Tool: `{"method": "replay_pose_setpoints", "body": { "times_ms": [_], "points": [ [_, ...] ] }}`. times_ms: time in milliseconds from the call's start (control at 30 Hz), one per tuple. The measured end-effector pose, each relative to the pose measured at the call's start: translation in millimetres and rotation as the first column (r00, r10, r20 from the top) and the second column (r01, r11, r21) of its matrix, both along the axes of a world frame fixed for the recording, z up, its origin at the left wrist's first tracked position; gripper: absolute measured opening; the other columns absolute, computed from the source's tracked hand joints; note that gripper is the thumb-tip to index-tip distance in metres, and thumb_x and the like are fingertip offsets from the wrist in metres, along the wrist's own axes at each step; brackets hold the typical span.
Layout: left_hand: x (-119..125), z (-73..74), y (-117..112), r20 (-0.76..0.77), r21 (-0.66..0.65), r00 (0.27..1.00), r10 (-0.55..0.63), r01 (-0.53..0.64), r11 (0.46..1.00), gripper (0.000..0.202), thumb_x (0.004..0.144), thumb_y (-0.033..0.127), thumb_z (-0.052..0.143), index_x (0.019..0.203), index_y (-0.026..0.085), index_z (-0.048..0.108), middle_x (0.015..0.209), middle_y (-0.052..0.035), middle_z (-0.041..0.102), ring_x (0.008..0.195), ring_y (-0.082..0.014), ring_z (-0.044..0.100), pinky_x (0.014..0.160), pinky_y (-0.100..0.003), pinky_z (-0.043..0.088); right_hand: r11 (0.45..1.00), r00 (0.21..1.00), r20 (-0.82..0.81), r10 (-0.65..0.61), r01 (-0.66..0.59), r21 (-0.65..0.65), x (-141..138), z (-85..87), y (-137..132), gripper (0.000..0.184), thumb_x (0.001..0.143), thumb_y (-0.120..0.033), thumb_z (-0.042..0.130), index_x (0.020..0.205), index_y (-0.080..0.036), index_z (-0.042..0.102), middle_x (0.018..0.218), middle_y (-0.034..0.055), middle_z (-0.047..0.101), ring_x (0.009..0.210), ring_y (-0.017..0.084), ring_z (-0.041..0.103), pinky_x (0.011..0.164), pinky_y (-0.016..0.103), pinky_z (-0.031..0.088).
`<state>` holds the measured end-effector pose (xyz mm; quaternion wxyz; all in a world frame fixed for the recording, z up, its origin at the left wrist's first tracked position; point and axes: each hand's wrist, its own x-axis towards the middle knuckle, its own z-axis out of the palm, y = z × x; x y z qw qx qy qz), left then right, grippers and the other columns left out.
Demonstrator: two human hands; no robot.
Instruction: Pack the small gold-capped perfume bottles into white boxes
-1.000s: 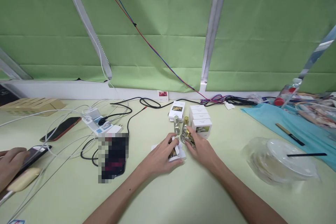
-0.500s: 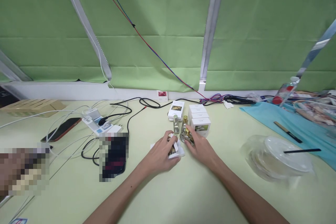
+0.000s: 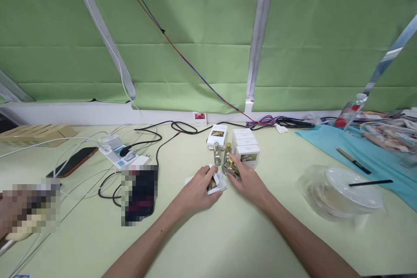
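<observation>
My left hand point(image 3: 199, 190) is closed over a small white box point(image 3: 217, 187) with a dark and yellow picture, lying low on the table. My right hand point(image 3: 249, 179) curls its fingers round a small glass bottle point(image 3: 230, 166) with a gold cap; the fingers partly hide it. Just behind that stands another gold-capped bottle point(image 3: 228, 151). To its left a silver-green-capped glass bottle point(image 3: 217, 155) is upright. Beyond the bottles lies a stack of flat white boxes point(image 3: 216, 136). Several raised white boxes point(image 3: 247, 153) stand in a row by my right hand.
A power strip point(image 3: 114, 152) with tangled cables and a phone point(image 3: 73, 161) lie left. At right are a lidded plastic tub point(image 3: 353, 186), a utility knife point(image 3: 354, 161), a blue cloth point(image 3: 321, 137) and a bottle point(image 3: 350, 112). Another person's blurred hand point(image 3: 22, 213) shows at far left.
The whole view has shifted slightly. Both my hands keep nearly the same place, left on the white box and right at the gold-capped bottle.
</observation>
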<state>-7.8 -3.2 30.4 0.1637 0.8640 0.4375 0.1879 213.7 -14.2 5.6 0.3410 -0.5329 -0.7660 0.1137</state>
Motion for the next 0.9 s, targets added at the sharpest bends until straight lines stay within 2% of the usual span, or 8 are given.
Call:
{"method": "replay_pose_setpoints", "body": {
  "times_ms": [100, 200, 433, 533, 733, 900],
  "points": [
    [1, 4.0, 0, 0.012, -0.003, 1.000, 0.009, -0.009, 1.000, 0.037, 0.082, 0.035, 0.065, 0.116, 0.026, 0.052, 0.114, -0.0071, 0.061, 0.095, -0.0250, 0.063, 0.070, -0.032, 0.050, 1.000, 1.000, -0.006, 0.006, -0.006, 0.013, 0, -1.3, 1, 0.058, 0.097, -0.026, 0.049, 0.152, -0.022, 0.032, 0.123, 0.0128, 0.071, 0.097, 0.028, 0.072, 0.078, 0.039, 0.058],
    [1, 4.9, 2, 0.039, 0.027, 0.999, -0.004, 0.003, 1.000, 0.038, 0.083, 0.038, 0.066, 0.116, 0.025, 0.051, 0.115, -0.0074, 0.063, 0.098, -0.0260, 0.063, 0.073, -0.034, 0.050, 1.000, 1.000, -0.011, 0.004, -0.004, 0.009, -1, -1.6, 0, 0.057, 0.098, -0.026, 0.048, 0.152, -0.021, 0.033, 0.119, 0.0132, 0.072, 0.091, 0.027, 0.073, 0.075, 0.037, 0.057],
    [0, -3.9, 10, 0.128, 0.142, 0.992, -0.003, -0.016, 0.990, 0.046, 0.085, 0.045, 0.068, 0.121, 0.023, 0.049, 0.118, -0.0091, 0.063, 0.102, -0.0275, 0.062, 0.084, -0.041, 0.051, 0.999, 1.000, -0.022, -0.021, 0.020, -0.026, -1, 1.3, -1, 0.055, 0.098, -0.026, 0.047, 0.151, -0.019, 0.033, 0.098, 0.0094, 0.074, 0.073, 0.025, 0.069, 0.066, 0.034, 0.054],
    [0, -7.9, 13, 0.178, 0.187, 0.984, 0.015, -0.049, 0.981, 0.050, 0.084, 0.048, 0.070, 0.121, 0.024, 0.047, 0.120, -0.0099, 0.062, 0.103, -0.0273, 0.062, 0.085, -0.041, 0.051, 0.999, 0.998, -0.051, -0.021, 0.020, -0.035, -1, 1.1, -1, 0.056, 0.098, -0.027, 0.047, 0.151, -0.020, 0.032, 0.100, 0.0094, 0.073, 0.072, 0.025, 0.068, 0.067, 0.035, 0.054],
    [0, -11.8, 16, 0.292, 0.227, 0.954, -0.060, -0.008, 0.974, 0.050, 0.085, 0.041, 0.071, 0.122, 0.025, 0.040, 0.128, -0.0125, 0.057, 0.107, -0.0258, 0.062, 0.085, -0.039, 0.051, 0.999, 0.995, -0.095, -0.012, 0.008, -0.040, 0, -3.1, 0, 0.056, 0.096, -0.026, 0.048, 0.151, -0.023, 0.033, 0.113, 0.0113, 0.071, 0.068, 0.022, 0.066, 0.071, 0.036, 0.053],
    [2, -10.0, 15, 0.335, 0.212, 0.941, -0.050, -0.023, 0.977, 0.048, 0.085, 0.038, 0.072, 0.122, 0.025, 0.045, 0.126, -0.0123, 0.058, 0.105, -0.0258, 0.063, 0.080, -0.036, 0.051, 0.999, 0.996, -0.091, -0.018, 0.014, -0.045, 1, -3.5, 1, 0.057, 0.096, -0.026, 0.046, 0.151, -0.020, 0.032, 0.100, 0.0099, 0.073, 0.066, 0.023, 0.065, 0.070, 0.035, 0.053]
  ]
}}
